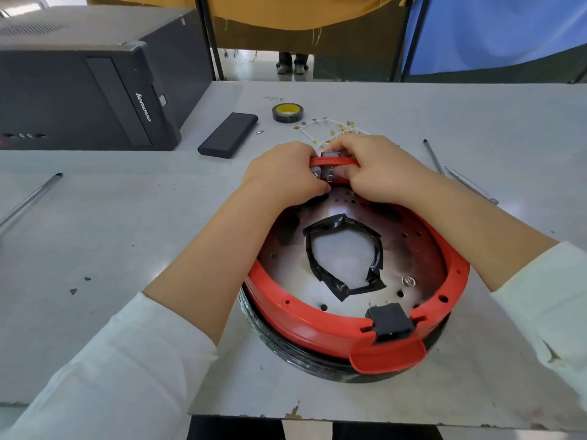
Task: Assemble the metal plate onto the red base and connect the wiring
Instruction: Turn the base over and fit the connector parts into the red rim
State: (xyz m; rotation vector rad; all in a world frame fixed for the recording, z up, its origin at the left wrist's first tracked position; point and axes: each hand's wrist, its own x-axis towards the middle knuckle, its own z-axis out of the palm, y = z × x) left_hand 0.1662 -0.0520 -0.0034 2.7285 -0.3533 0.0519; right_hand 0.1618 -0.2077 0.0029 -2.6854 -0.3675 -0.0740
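Observation:
The round red base (305, 319) lies on the table with a shiny perforated metal plate (409, 258) sitting inside it. A ring of black tape (320, 268) edges the plate's middle opening. A black socket (389, 322) sits in the near rim. At the far rim, my left hand (282, 173) and my right hand (378, 169) both pinch a small grey switch block (328, 168) set in the red rim. White wires with brass terminals (327, 130) lie just beyond my hands.
A roll of black tape with a yellow core (287, 112) and a dark flat case (228, 134) lie further back. A black computer tower (89, 81) fills the left rear. Metal rods lie at left (30, 198) and right (433, 157).

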